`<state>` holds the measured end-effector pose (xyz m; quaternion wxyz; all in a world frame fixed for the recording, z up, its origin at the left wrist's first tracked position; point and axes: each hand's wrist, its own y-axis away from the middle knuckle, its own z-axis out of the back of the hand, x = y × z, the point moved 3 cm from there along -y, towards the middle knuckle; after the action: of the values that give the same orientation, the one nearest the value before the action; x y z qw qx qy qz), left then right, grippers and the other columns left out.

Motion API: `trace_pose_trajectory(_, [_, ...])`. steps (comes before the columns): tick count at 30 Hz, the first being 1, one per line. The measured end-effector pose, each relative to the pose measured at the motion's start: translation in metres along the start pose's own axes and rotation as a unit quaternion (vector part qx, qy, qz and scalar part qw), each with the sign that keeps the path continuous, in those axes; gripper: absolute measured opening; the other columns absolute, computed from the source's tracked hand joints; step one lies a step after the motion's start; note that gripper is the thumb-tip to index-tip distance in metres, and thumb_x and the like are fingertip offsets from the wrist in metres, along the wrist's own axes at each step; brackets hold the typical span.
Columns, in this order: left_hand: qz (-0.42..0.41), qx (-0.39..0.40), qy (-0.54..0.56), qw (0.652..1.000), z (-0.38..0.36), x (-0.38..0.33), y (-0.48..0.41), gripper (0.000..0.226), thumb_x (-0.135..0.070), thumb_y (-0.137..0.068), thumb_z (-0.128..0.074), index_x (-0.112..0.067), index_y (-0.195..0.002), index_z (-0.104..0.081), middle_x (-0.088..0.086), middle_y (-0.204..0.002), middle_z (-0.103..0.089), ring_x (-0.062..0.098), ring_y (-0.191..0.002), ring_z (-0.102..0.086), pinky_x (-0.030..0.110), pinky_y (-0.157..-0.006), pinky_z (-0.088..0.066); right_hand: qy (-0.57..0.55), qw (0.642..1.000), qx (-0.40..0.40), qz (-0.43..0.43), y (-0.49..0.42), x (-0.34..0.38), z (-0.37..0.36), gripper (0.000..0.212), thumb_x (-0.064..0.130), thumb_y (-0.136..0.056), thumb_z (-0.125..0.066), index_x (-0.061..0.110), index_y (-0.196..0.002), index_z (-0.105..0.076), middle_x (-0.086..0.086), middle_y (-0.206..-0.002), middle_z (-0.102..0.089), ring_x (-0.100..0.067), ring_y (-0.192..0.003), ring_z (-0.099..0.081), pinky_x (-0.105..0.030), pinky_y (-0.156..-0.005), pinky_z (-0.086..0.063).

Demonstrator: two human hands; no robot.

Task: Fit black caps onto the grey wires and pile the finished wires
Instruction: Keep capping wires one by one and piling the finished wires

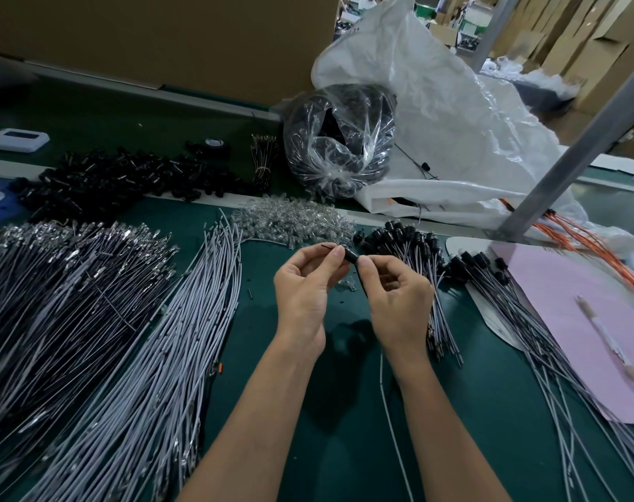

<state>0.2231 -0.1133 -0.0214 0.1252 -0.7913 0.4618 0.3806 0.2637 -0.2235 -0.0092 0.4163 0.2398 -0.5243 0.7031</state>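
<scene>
Head view, nearest first: a thin pale-grey wire (383,385) runs up the dark green table mat (344,447) and vanishes behind the right wrist. Above it the left hand (303,284) and right hand (395,295) meet, fingers curled, each pinching one end of a small black cylindrical cap (351,256). Its long axis lies crosswise, dipping rightward. Just beyond, the pile of black-capped grey wires (409,244) sits nearer the right hand, which I judge should drop it there.
</scene>
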Motion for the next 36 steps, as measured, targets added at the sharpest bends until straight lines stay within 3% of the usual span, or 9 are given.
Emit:
trace_pose_trajectory(4, [-0.013,-0.006,-0.003,1.000,-0.0002,-0.0001,0.0004,0.006,0.001,-0.085,-0.069,-0.005,-0.087,-0.068,0.003,-0.078,-0.071,0.014,-0.080,-0.068,0.022,-0.074,-0.058,0.025,0.999,0.001,0.026,-0.0002,0.0014,0.0000,0.009,0.017,-0.090,-0.069,0.012,-0.088,-0.076,0.009,-0.075,-0.069,-0.010,-0.065,-0.062,-0.027,-0.059,-0.050])
trace_pose_trajectory(9, [-0.029,-0.030,-0.009,0.999,0.0004,-0.0009,0.0008,0.006,0.000,-0.088,-0.067,-0.005,-0.087,-0.066,0.009,-0.085,-0.068,0.016,-0.078,-0.069,0.022,-0.070,-0.057,0.039,0.998,0.015,0.040,0.0017,0.0011,-0.0007,0.008,0.011,-0.085,-0.073,0.015,-0.089,-0.078,0.008,-0.078,-0.072,0.002,-0.062,-0.056,-0.013,-0.061,-0.040])
trace_pose_trajectory(18, [-0.030,-0.040,-0.016,0.999,-0.0007,0.0009,-0.0004,0.003,0.000,-0.088,-0.068,-0.003,-0.087,-0.066,0.015,-0.092,-0.067,0.018,-0.080,-0.069,0.023,-0.070,-0.057,0.069,0.996,-0.024,0.050,0.0021,0.0033,0.0003,0.008,0.019,-0.086,-0.070,0.016,-0.079,-0.072,0.016,-0.065,-0.060,-0.005,-0.056,-0.052,-0.016,-0.055,-0.040])
trace_pose_trajectory(29, [-0.093,-0.001,-0.092,0.991,-0.0042,0.0011,0.0013,0.007,-0.001,-0.086,-0.071,-0.007,-0.086,-0.067,0.002,-0.079,-0.070,0.015,-0.079,-0.068,0.030,-0.079,-0.059,0.072,0.994,-0.015,0.081,0.0013,0.0010,-0.0004,0.006,0.008,-0.084,-0.071,0.013,-0.082,-0.073,0.010,-0.071,-0.063,-0.004,-0.059,-0.052,-0.014,-0.056,-0.041])
trace_pose_trajectory(36, [-0.107,-0.018,-0.079,0.991,-0.0011,0.0030,0.0004,0.009,0.000,-0.086,-0.070,-0.007,-0.083,-0.065,0.002,-0.077,-0.070,0.015,-0.076,-0.069,0.029,-0.075,-0.058,0.045,0.995,-0.032,0.088,0.0031,0.0036,-0.0006,0.006,0.012,-0.087,-0.068,0.014,-0.083,-0.072,0.007,-0.073,-0.066,-0.010,-0.061,-0.056,-0.019,-0.057,-0.044])
